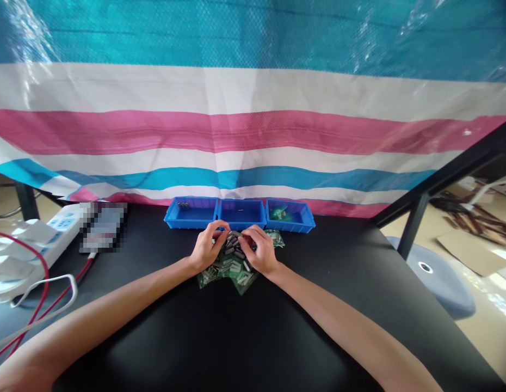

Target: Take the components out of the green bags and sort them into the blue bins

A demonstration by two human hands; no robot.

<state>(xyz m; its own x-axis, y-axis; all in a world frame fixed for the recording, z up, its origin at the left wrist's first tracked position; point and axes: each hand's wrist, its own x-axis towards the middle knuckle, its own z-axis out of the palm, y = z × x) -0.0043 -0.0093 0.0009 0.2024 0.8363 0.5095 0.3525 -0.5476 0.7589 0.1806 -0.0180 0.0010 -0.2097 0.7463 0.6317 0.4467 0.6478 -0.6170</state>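
My left hand (209,246) is at the left edge of a pile of small dark and grey cylinder-like pieces (235,243), thumb and forefinger closed in a pinch. Whatever sits between those fingertips is too small to make out. On the pile's right side my right hand (260,250) curls its fingers and thumb together over the pieces; its grip is partly hidden. Under and in front of the pile lie green-tinted clear plastic bags (243,280) with small metallic parts in them. Another such bag (275,238) lies behind my right hand.
Three blue bins stand in a row behind: the left bin (168,219) holds several small rings, the middle bin (241,224) a tiny thin piece, the right bin (304,222) a green bag. A power strip (59,223), cables (44,267) and a blurred-out device (103,227) lie left.
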